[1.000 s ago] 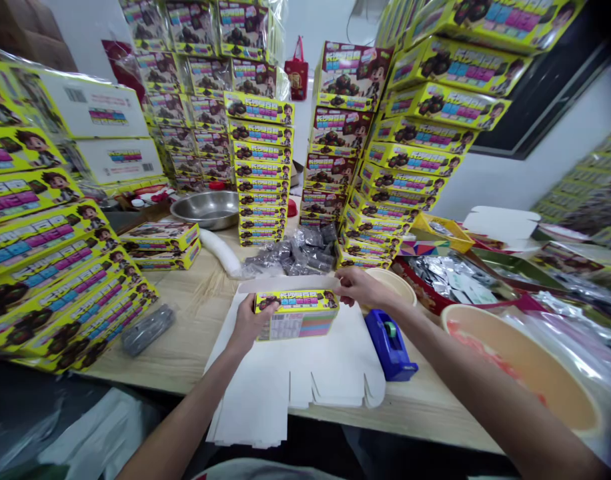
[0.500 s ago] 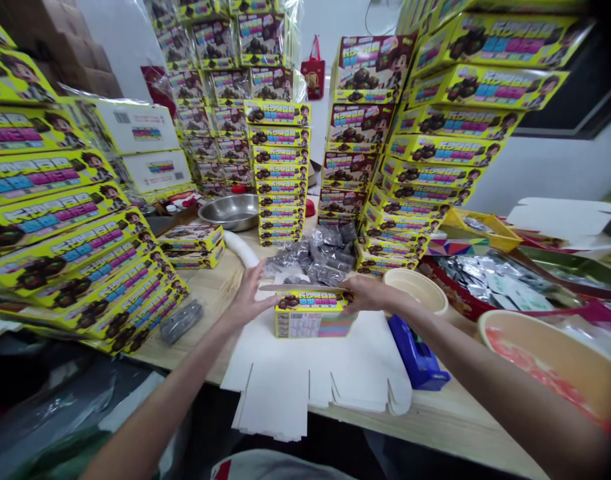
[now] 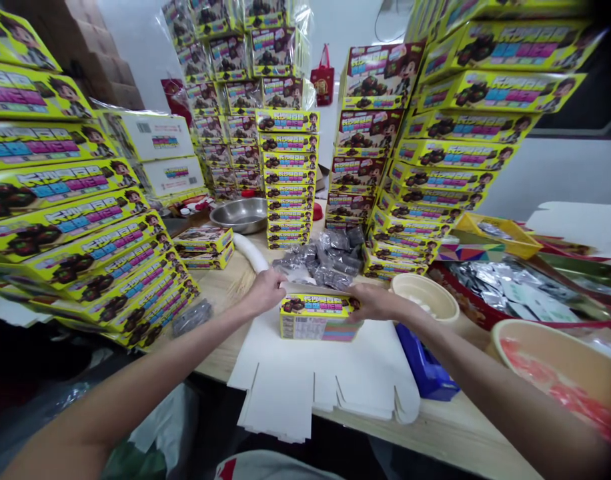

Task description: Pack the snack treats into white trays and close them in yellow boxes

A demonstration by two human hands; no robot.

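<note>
Flanking the yellow box (image 3: 318, 305), the left hand (image 3: 268, 291) pinches its flap (image 3: 315, 289), the right hand (image 3: 374, 302) clasps its end.

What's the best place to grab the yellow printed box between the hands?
I'd hold the yellow printed box by its short ends, one hand from each side: it is longer across than tall, and the ends face opposite ways. The right hand is at one end.

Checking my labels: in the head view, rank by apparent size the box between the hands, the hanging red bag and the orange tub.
1. Orange tub, partly out of frame
2. Box
3. Red bag
</note>
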